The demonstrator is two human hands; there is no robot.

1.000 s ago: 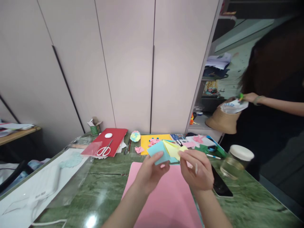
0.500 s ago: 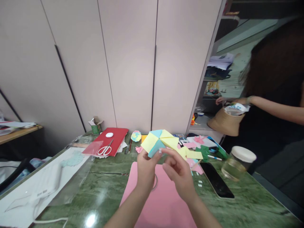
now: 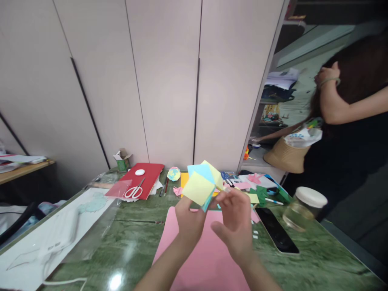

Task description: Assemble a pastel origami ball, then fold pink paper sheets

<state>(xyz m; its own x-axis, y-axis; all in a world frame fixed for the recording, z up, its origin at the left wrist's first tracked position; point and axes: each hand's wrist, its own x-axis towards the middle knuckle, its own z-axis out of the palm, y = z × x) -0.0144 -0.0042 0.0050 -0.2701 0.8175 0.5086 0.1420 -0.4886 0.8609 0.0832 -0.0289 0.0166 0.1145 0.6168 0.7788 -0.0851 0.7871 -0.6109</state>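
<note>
Above the pink sheet on your table, your left hand grips the folded yellow-and-blue paper; your right hand curls loosely by its right edge, contact unclear. Farther left, scissors lie on a red sheet.

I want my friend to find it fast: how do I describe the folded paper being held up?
Find the green table in front of tall pale cupboard doors, then the big pink sheet on it. Just above that sheet's far edge in the picture, the left hand holds the folded paper. Unlike the round paper piece farther back, it shows large yellow and light-blue faces.
</note>
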